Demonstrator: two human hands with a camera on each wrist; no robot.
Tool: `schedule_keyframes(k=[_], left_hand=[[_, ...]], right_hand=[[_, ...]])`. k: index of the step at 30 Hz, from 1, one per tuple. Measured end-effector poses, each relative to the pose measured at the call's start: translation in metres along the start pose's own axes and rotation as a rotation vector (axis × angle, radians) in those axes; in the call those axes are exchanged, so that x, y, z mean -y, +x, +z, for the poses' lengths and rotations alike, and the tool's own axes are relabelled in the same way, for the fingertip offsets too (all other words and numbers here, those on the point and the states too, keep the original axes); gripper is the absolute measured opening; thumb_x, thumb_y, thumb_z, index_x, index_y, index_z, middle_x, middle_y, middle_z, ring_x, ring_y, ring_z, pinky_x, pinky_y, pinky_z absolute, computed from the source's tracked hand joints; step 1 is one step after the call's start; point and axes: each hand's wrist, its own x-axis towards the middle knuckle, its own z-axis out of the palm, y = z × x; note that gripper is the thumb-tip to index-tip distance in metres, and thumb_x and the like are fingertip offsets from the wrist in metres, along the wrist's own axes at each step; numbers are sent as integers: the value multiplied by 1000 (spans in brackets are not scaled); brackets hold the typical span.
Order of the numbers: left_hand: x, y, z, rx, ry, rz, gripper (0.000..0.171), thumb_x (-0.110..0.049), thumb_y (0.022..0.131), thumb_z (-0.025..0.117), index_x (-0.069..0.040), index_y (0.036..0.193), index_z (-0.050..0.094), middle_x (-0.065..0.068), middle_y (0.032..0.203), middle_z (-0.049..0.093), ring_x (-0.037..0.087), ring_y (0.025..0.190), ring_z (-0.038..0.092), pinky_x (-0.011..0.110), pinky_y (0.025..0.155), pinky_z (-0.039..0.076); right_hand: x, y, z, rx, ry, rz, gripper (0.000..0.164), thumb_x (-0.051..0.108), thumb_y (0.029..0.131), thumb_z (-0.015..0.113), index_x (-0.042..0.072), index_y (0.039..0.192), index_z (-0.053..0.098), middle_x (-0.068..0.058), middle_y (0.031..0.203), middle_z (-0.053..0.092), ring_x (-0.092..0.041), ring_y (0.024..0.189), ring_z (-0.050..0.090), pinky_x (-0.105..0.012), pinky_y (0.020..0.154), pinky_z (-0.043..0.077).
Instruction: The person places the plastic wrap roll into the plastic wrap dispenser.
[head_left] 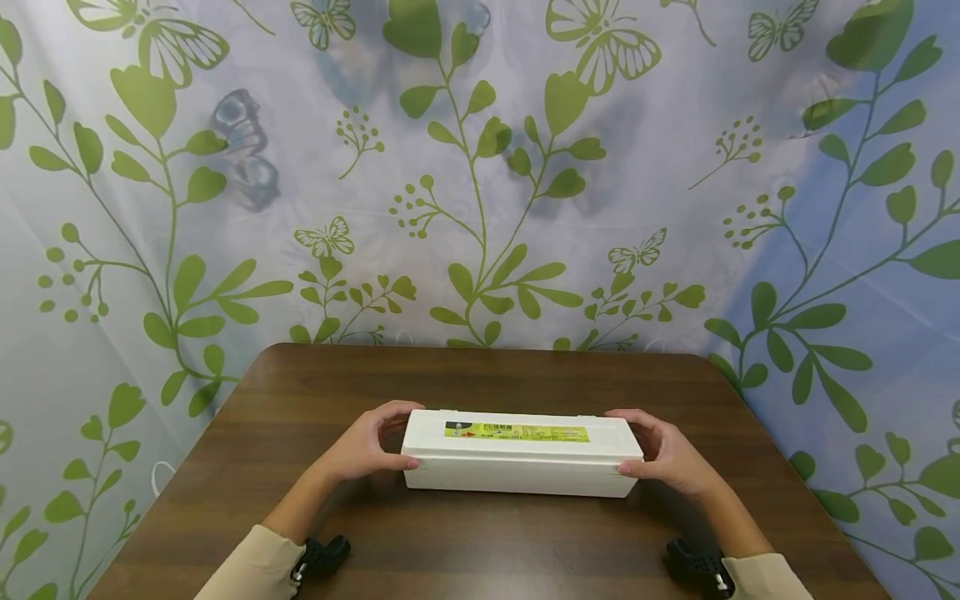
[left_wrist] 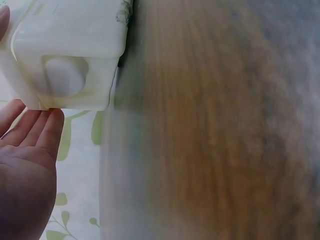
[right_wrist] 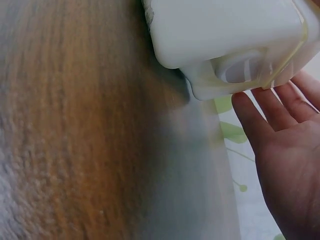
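A long white lidded box (head_left: pixel 517 476) lies crosswise at the middle of the brown table, its lid down. On the lid is a yellow-green printed label (head_left: pixel 517 432), its print too small to read. My left hand (head_left: pixel 367 446) grips the box's left end, thumb at the front and fingers at the back corner. The right hand (head_left: pixel 670 454) holds the other end in the same way. Both wrist views show a rounded, recessed shape on the box's end wall (left_wrist: pixel 65 75). The left palm (left_wrist: pixel 25 180) and right palm (right_wrist: pixel 295 175) stand away from those ends.
The wooden table (head_left: pixel 495 550) has rounded far corners. Behind it and at both sides hangs a pale curtain (head_left: pixel 480 208) with green leaves and butterflies. Black straps (head_left: pixel 322 557) sit on both wrists, by beige sleeves.
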Motion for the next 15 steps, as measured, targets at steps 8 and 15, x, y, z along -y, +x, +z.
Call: schedule_keyframes(k=[8,15], left_hand=[[2,-1,-2,15,-7,22,71,-15,78,91,-12,140,57,7,139,60,29,131,57,54,114,41],[1,-1,-3,31,1,-8,72,-17,78,91,-14,141,56,5,141,60,21,133,57,40,116,44]], right_hand=[[-4,0,-1,-4,-15,-8,71,-8,83,75,-4,147,43,-9,132,64,-16,108,67,-37,81,62],[-4,-1,-1,3,-17,-34,72,-10,83,74,-6,147,42,-9,132,63,-16,108,66,-35,81,61]])
